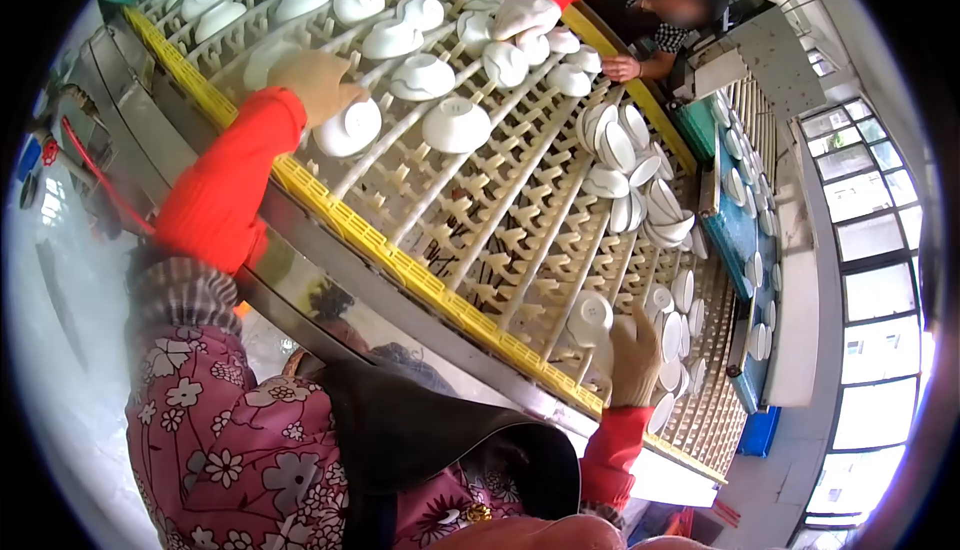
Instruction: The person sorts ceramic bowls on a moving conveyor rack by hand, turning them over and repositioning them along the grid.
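My left hand (312, 87), in a beige glove with a red sleeve, is at the upper left of the rack, its fingers at the upper rim of an upturned white bowl (348, 128) and appearing to grip it. Another upturned bowl (456, 125) sits to the right of that one. Low on the rack, my gloved right hand (634, 360) has its fingers stretched upward, with nothing visibly held. It lies between a single white bowl (590, 319) and a row of bowls standing on edge (671, 338); whether it touches them is unclear.
The pegged conveyor rack (500, 210) has yellow edge strips (400, 268). Across it, a co-worker's gloved hand (527, 16) is over bowls and their bare hand (621, 68) is at the far edge. Tilted bowls (615, 145) cluster mid-rack. Blue-green shelves (735, 225) hold more bowls.
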### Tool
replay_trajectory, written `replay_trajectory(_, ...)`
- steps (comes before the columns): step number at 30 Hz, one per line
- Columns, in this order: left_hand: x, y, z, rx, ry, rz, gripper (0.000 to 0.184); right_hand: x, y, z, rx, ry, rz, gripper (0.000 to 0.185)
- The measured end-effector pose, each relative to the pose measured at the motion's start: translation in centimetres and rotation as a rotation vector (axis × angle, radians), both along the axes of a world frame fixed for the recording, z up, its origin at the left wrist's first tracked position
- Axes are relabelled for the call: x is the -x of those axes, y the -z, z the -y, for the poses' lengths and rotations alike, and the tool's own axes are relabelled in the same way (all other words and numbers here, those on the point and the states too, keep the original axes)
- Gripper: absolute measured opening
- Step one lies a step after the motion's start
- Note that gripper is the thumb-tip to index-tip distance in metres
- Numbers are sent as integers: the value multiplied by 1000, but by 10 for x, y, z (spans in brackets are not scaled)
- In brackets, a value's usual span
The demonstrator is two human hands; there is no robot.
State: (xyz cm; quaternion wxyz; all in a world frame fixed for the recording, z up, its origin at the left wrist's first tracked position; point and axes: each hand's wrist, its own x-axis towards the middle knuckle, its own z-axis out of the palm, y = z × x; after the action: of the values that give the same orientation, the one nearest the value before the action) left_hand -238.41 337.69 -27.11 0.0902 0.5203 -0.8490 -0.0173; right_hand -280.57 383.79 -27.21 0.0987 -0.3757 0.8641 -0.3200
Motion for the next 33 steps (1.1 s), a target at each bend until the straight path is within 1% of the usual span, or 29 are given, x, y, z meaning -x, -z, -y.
replay_trajectory(1,9,1,4,2,-57,21,61,-28,-28,26,126,-25,205,66)
replay_trajectory(2,15,1,0,23,-69,35,60,-39,-30,45,340,-88,432,64)
replay_trajectory(4,19,-4,-4,80,-106,58,57,-67,-42,92,534,-286,779,62)
replay_trajectory(5,15,8,-2,193,-90,-3,49,-81,-48,116,606,-374,965,60)
replay_trajectory(6,9,10,0,213,-33,-23,47,-89,-42,141,640,-473,1036,55)
replay_trajectory(7,4,11,1,233,24,-43,44,-92,-27,166,652,-581,930,50)
replay_trajectory(8,-2,23,11,257,23,-109,40,-90,-8,191,627,-674,646,45)
replay_trajectory(9,-8,35,22,282,23,-175,36,-84,7,205,604,-699,495,39)
replay_trajectory(10,-11,36,21,297,12,-202,37,-82,15,209,572,-651,485,41)
replay_trajectory(12,-8,34,17,331,-2,-264,38,-73,30,182,542,-460,575,43)
replay_trajectory(13,-6,32,15,315,-63,-244,42,-61,33,162,546,-371,600,45)
replay_trajectory(14,1,12,-3,272,-86,-186,45,-39,37,140,549,-287,628,46)
replay_trajectory(16,9,4,-6,111,-70,-227,47,12,38,85,373,-142,350,58)
replay_trajectory(17,16,7,-11,119,-36,-317,51,41,48,56,289,-69,69,61)
replay_trajectory(18,24,3,-18,65,4,-297,55,65,57,27,195,9,-210,65)
replay_trajectory(20,48,8,-32,257,180,-227,52,78,34,-18,-21,79,-392,81)
replay_trajectory(22,81,-14,-72,203,318,-181,49,82,40,-37,-65,46,-676,80)
replay_trajectory(23,92,5,-71,304,459,-193,52,79,37,-41,-63,101,-704,80)
replay_trajectory(24,110,-16,-100,219,528,-175,56,76,26,-40,-57,152,-737,80)
replay_trajectory(26,132,3,-113,251,689,-141,60,86,23,-41,-46,247,-849,82)
replay_trajectory(28,152,3,-142,184,816,-177,64,108,38,-51,-50,332,-984,85)
replay_trajectory(29,160,2,-152,123,842,-171,65,125,51,-60,-113,324,-707,74)
replay_trajectory(31,178,1,-169,-3,892,-170,68,133,52,-59,-221,299,-445,67)
replay_trajectory(32,188,4,-177,30,936,-183,69,137,50,-61,-275,287,-318,65)
replay_trajectory(33,198,8,-183,68,976,-200,69,132,45,-58,-312,312,-409,60)
